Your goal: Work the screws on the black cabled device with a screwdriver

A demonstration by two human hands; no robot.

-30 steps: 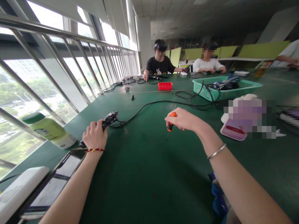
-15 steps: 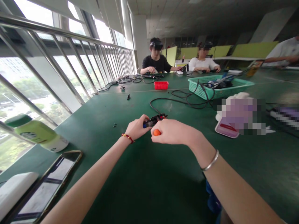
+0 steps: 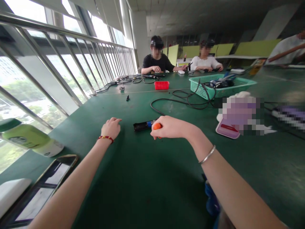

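My right hand (image 3: 170, 127) is closed around an orange-handled tool (image 3: 157, 126); its rounded end sticks out of the fist and the working end is hidden. Just beyond that hand, a black tube-shaped device (image 3: 141, 126) with a blue band lies on the green table (image 3: 133, 171). The hand covers its right part, so I cannot tell whether they touch. Off to the left, my left hand (image 3: 111, 128) hovers low over the tabletop, apart from the device. Its index finger stretches forward, the other fingers bend slightly, and nothing shows in it.
A black cable (image 3: 164, 99) runs behind the device towards a green basket (image 3: 202, 89) of gear. Further back are a red tray (image 3: 162, 85) and a small black part (image 3: 128, 98). A bottle (image 3: 30, 136) and a phone (image 3: 40, 190) lie at left. People sit across the table.
My left hand has let go of the black device and moved left, over the spot where small dark bits lay. My right hand keeps the orange-handled tool. The view has shifted slightly.
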